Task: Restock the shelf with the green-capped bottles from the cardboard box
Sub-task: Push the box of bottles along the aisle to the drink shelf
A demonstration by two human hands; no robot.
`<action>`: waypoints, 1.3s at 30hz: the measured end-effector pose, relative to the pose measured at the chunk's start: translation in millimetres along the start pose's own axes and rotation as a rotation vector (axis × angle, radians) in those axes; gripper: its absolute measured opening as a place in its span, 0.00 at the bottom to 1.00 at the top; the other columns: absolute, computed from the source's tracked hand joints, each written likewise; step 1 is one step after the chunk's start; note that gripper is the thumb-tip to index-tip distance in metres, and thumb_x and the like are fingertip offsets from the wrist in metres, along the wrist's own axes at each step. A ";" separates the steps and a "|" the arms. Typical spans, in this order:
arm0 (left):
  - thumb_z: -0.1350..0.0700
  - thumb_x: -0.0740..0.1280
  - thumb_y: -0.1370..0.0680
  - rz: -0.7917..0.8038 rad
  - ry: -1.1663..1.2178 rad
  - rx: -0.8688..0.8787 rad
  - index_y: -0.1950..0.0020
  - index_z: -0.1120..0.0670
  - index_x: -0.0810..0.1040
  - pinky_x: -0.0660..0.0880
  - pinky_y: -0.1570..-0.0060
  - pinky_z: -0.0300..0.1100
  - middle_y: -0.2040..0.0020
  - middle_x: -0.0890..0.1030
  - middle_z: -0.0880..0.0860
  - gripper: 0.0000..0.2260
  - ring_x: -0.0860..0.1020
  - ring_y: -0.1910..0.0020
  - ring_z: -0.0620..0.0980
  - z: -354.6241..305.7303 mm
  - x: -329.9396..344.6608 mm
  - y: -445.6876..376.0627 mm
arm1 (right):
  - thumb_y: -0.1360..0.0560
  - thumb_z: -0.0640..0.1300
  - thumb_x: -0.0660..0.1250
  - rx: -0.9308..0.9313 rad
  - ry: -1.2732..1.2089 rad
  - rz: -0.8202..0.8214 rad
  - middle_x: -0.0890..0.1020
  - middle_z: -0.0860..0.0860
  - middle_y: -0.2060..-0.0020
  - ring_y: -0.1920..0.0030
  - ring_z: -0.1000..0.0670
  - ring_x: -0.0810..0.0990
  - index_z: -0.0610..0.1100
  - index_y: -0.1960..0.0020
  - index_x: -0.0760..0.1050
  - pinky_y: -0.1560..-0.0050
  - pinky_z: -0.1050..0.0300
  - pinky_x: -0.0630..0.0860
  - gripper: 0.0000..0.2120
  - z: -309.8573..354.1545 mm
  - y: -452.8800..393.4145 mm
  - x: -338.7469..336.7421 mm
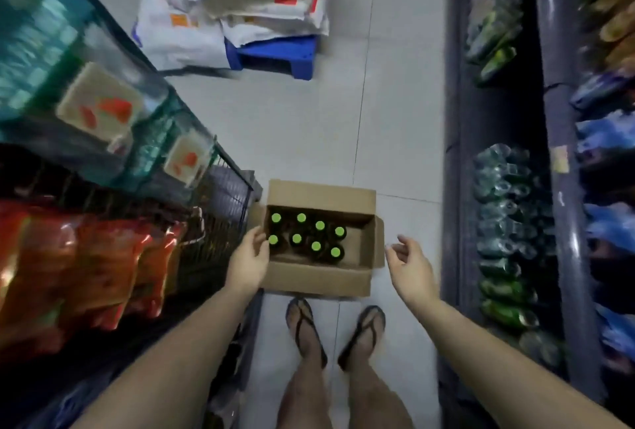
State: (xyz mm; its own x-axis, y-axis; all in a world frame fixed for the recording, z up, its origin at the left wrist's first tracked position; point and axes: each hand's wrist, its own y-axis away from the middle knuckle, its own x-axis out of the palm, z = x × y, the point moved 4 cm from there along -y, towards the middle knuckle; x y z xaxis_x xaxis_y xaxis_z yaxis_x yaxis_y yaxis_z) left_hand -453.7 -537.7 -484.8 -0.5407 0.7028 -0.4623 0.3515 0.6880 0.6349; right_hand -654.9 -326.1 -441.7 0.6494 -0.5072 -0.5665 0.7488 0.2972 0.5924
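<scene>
An open cardboard box [316, 279] stands on the tiled floor just ahead of my feet. Several dark bottles with bright green caps [305, 238] stand upright in its left part; the right part is bare. My left hand [249, 256] hovers at the box's left edge, fingers apart, fingertips close to the nearest cap, holding nothing. My right hand [410, 265] hangs open just right of the box's right flap. The low dark shelf [457, 188] on the right holds rows of green bottles [505, 294].
A wire rack [220, 222] with red snack bags [86, 267] stands close on the left. Stacked white sacks [240, 9] on a blue pallet [275, 54] sit farther up the aisle. My feet in flip-flops [335, 332] stand behind the box.
</scene>
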 end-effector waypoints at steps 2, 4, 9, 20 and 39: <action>0.56 0.59 0.20 -0.035 0.004 -0.049 0.28 0.56 0.65 0.68 0.34 0.49 0.34 0.75 0.55 0.19 0.72 0.34 0.55 21.8 14.2 -29.9 | 0.22 0.46 0.61 0.031 0.005 -0.008 0.76 0.45 0.38 0.40 0.47 0.75 0.42 0.31 0.65 0.43 0.58 0.69 0.21 -17.6 -31.1 24.2; 0.55 0.59 0.19 -0.059 -0.002 -0.080 0.28 0.55 0.65 0.67 0.37 0.45 0.33 0.74 0.56 0.19 0.71 0.33 0.56 43.6 32.1 -58.4 | 0.22 0.46 0.61 0.053 0.005 -0.033 0.76 0.45 0.37 0.41 0.50 0.74 0.42 0.31 0.65 0.43 0.58 0.68 0.20 -40.3 -61.2 50.6; 0.56 0.61 0.20 -0.104 -0.050 -0.041 0.27 0.51 0.63 0.65 0.38 0.42 0.30 0.70 0.55 0.21 0.69 0.31 0.54 109.3 75.8 -145.6 | 0.23 0.48 0.63 0.056 0.055 -0.051 0.72 0.45 0.32 0.33 0.45 0.70 0.43 0.29 0.62 0.36 0.51 0.67 0.24 -109.9 -150.9 123.9; 0.60 0.62 0.21 -0.091 -0.141 -0.015 0.24 0.42 0.53 0.65 0.37 0.43 0.27 0.65 0.49 0.30 0.66 0.31 0.49 222.1 116.0 -284.7 | 0.22 0.47 0.59 -0.118 0.207 -0.125 0.61 0.46 0.26 0.27 0.45 0.59 0.50 0.25 0.53 0.32 0.43 0.63 0.28 -210.8 -293.1 204.6; 0.63 0.63 0.23 -0.048 -0.023 0.157 0.34 0.23 0.54 0.63 0.31 0.48 0.39 0.66 0.21 0.37 0.66 0.31 0.42 225.1 122.1 -297.6 | 0.20 0.46 0.57 -0.066 -0.148 -0.001 0.61 0.69 0.31 0.35 0.75 0.60 0.62 0.26 0.53 0.41 0.83 0.59 0.26 -250.4 -310.5 192.1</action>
State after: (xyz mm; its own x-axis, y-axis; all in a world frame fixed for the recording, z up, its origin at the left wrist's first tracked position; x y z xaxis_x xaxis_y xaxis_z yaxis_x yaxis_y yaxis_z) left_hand -452.3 -616.0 -869.6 -0.5428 0.6709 -0.5052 0.4413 0.7397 0.5081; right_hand -729.5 -313.3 -877.9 0.6256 -0.6199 -0.4735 0.7597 0.3463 0.5503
